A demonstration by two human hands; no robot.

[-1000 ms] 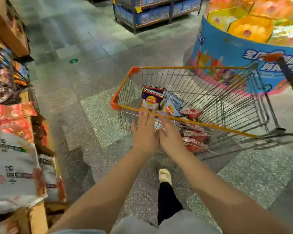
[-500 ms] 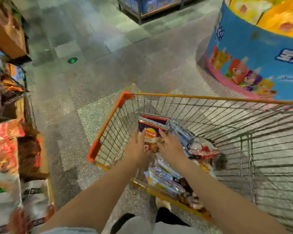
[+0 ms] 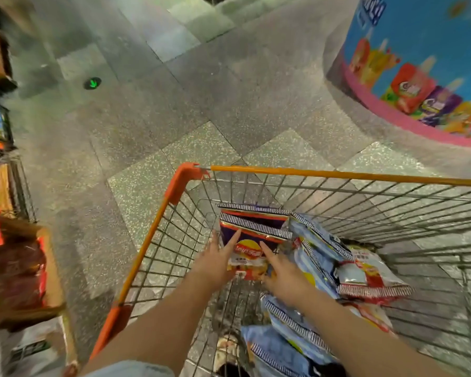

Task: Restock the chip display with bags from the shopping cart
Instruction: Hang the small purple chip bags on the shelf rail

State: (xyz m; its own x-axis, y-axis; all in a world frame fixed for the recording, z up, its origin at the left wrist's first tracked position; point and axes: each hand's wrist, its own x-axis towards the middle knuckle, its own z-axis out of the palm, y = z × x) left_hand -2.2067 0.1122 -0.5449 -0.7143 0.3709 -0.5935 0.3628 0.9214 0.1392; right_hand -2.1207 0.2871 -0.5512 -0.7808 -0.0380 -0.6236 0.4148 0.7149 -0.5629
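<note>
Both hands are inside the wire shopping cart, which has an orange rim and stands on a speckled floor. The left hand lies against the left edge of a purple chip bag, fingers straight and extended along the bag face. The right hand lies against the lower right edge of the same bag, index finger straight and pointing up across the print. The bag stands upright between the two hands, near the cart's front left corner. Whether the thumbs curl behind the bag cannot be determined.

Just right of the purple bag, pale blue chip bags lean in a row toward the right. A red and white chip bag lies across them. More blue bags lie under the right forearm.

A round blue display base with a pink lower band stands beyond the cart at upper right. Shelving with packaged goods runs along the left edge.
</note>
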